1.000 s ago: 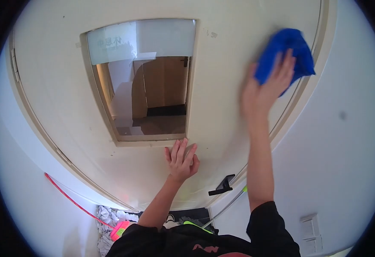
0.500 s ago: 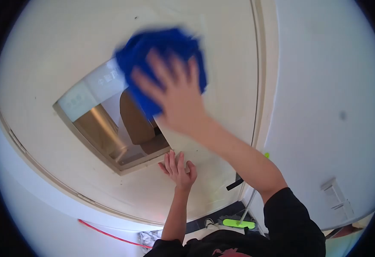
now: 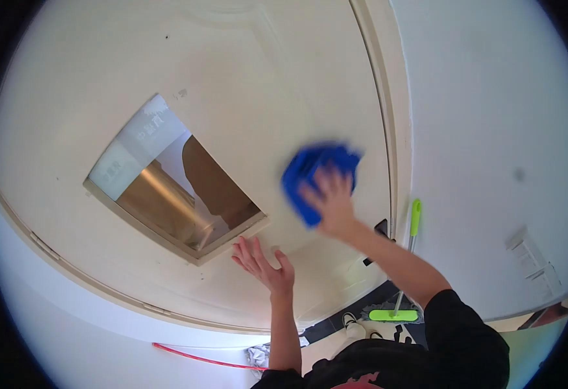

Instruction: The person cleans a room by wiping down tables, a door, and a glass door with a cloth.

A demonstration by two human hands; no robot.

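Observation:
My right hand [image 3: 333,202] presses a blue cloth [image 3: 300,175] against a cream-coloured door [image 3: 251,110], to the right of its small window. The fingers lie spread over the cloth and are blurred by motion. My left hand [image 3: 267,269] is empty, fingers apart, just below the window's lower right corner; whether it touches the door I cannot tell. Through the window [image 3: 216,178] brown shapes show, and a whitish strip with faint lettering [image 3: 138,139] runs along its upper left part.
A black door handle [image 3: 380,228] sits near the door's right edge. Beside it, a mop with a green grip [image 3: 415,217] and a green head [image 3: 393,316] leans at the white wall [image 3: 485,149]. A red hose-like line [image 3: 206,360] runs at lower left. Feet in shoes show below.
My right hand and the blue cloth have swept down and to the right, from over the window's upper corner. More of the window and mop shows. My left hand is slightly off the window frame.

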